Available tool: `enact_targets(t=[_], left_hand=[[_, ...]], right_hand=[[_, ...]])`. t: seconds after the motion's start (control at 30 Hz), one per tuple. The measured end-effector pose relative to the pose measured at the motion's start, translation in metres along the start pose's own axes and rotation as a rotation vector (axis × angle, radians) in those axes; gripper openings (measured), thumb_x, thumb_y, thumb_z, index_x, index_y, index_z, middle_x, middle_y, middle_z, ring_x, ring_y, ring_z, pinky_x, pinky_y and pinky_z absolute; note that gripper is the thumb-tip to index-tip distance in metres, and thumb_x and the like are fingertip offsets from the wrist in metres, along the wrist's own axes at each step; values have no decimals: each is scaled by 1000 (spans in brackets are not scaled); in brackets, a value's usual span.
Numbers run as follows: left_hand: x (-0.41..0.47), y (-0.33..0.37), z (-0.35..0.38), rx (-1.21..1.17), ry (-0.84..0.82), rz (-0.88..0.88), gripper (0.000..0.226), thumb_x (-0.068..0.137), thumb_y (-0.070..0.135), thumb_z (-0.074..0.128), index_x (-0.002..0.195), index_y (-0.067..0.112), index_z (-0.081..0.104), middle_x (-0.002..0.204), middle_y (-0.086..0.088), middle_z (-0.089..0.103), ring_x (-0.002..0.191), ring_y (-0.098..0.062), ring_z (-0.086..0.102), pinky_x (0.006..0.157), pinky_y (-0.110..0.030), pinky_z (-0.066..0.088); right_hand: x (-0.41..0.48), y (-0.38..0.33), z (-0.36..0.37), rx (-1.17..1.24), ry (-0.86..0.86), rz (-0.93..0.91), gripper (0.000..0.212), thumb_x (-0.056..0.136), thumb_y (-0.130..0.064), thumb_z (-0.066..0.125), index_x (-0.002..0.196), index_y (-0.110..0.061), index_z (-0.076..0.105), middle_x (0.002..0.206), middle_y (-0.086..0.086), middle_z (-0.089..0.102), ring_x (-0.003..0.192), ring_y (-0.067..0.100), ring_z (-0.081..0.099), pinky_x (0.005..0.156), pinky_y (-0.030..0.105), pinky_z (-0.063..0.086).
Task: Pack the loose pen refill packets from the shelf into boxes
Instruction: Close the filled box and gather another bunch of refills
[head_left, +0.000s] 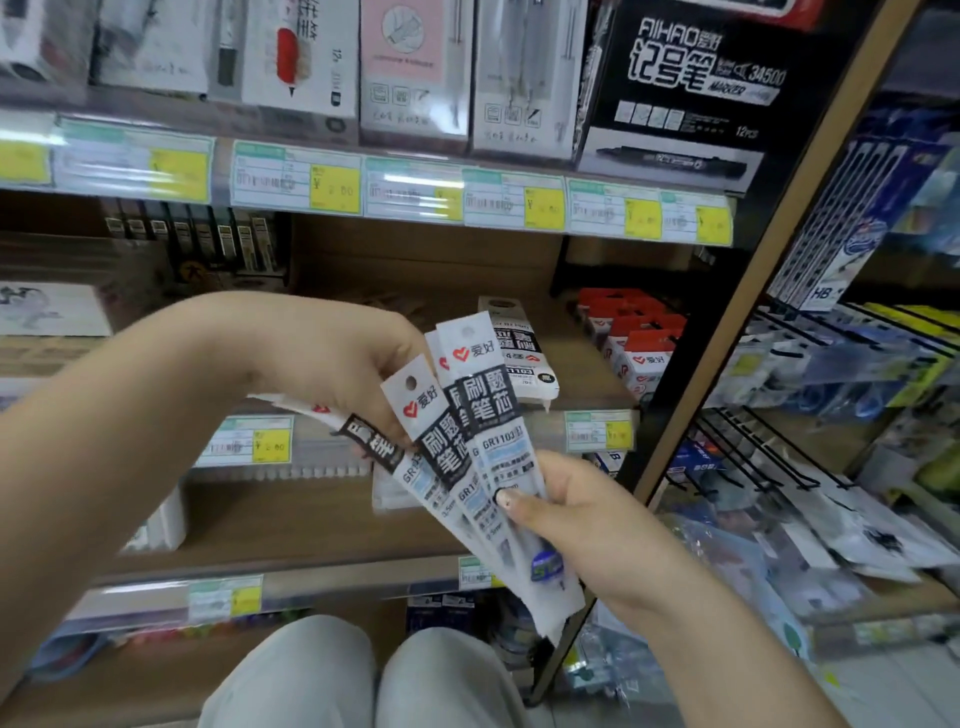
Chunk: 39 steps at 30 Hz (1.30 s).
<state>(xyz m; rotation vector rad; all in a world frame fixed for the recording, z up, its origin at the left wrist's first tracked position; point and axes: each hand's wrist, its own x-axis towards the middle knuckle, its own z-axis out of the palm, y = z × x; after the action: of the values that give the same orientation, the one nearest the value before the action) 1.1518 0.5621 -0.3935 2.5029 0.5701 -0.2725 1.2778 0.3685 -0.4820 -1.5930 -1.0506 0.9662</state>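
With right hand (582, 525) at 5 o'clock, left hand (353, 364) at 10, gripped fanned refill packets (488, 405); judged mid-gathering; next called for squaring, then white box (530, 364) at 1 o'clock.

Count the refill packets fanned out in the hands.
4. The leftmost packet splays under the left hand; the second packet shows a punched hole; the third packet peeks behind it; the front packet is pinched by the right hand. Others may be hidden.

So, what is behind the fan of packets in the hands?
A white box with black print lies on the shelf behind the packets. The packets cover its left part, so its full length and any opening cannot be seen.
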Motion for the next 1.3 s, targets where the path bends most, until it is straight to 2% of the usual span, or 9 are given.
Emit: enact_targets(t=[0.07, 0.13, 0.23, 0.37, 0.47, 0.67, 0.8, 1.03, 1.3], left_hand=[[5, -4, 6, -264, 35, 84, 18, 78, 17, 73, 94, 10, 66, 94, -11, 73, 89, -27, 70, 79, -45, 57], [11, -5, 21, -821, 267, 124, 11, 88, 19, 59, 88, 9, 63, 75, -6, 73, 70, -18, 71, 61, -31, 59], [32, 4, 59, -1358, 512, 152, 41, 95, 41, 35, 86, 10, 60, 68, -6, 73, 61, -19, 70, 54, -28, 57], [45, 26, 137, -1186, 587, 131, 30, 96, 34, 44, 89, 27, 72, 93, 1, 75, 84, -15, 71, 73, -28, 52], [41, 33, 166, -1127, 684, 152, 33, 97, 36, 42, 86, 46, 71, 90, 16, 74, 87, -2, 69, 76, -28, 49], [33, 36, 171, -1098, 724, 217, 34, 88, 58, 40, 81, 47, 72, 82, 19, 73, 79, 4, 67, 63, -8, 47], [32, 38, 178, -1113, 756, 299, 25, 87, 35, 48, 90, 43, 72, 93, 15, 74, 90, -2, 68, 73, -14, 51], [27, 26, 174, -1303, 753, 223, 31, 72, 51, 53, 88, 36, 74, 92, 6, 75, 89, -11, 71, 67, -20, 53], [18, 31, 168, -1229, 781, 160, 36, 92, 40, 43, 71, 51, 71, 73, 25, 71, 70, 9, 66, 54, -4, 45]], right_hand=[[0, 5, 2, 26, 77, 19, 21, 96, -14, 50, 101, -26, 66, 97, -10, 74, 89, 9, 70, 79, 31, 55], [2, 11, 2, 59, 208, 29, 20, 97, -16, 50, 100, -27, 66, 96, -9, 74, 87, 11, 70, 78, 35, 55], [5, 19, 6, 118, 409, 28, 21, 96, -16, 50, 92, -29, 66, 89, -5, 73, 76, 10, 67, 57, 26, 52], [12, 26, 20, 182, 512, 14, 17, 94, -11, 52, 92, -23, 65, 89, -1, 74, 82, 18, 69, 72, 37, 56], [11, 32, 27, 176, 512, -27, 20, 93, -9, 53, 94, -25, 66, 87, -3, 74, 83, 16, 69, 73, 36, 54], [3, 41, 32, 199, 504, -78, 25, 93, -9, 53, 96, -30, 67, 91, -6, 74, 86, 14, 69, 83, 45, 54], [2, 40, 42, 250, 499, -127, 31, 92, -5, 52, 97, -31, 68, 97, -5, 74, 94, 13, 69, 90, 46, 52], [0, 45, 46, 456, 375, -100, 20, 78, -30, 60, 92, -28, 73, 95, 5, 75, 94, 22, 70, 92, 52, 50], [-4, 42, 50, 177, 407, -197, 19, 81, -38, 54, 93, -38, 68, 95, -5, 74, 93, 13, 68, 88, 49, 52]])
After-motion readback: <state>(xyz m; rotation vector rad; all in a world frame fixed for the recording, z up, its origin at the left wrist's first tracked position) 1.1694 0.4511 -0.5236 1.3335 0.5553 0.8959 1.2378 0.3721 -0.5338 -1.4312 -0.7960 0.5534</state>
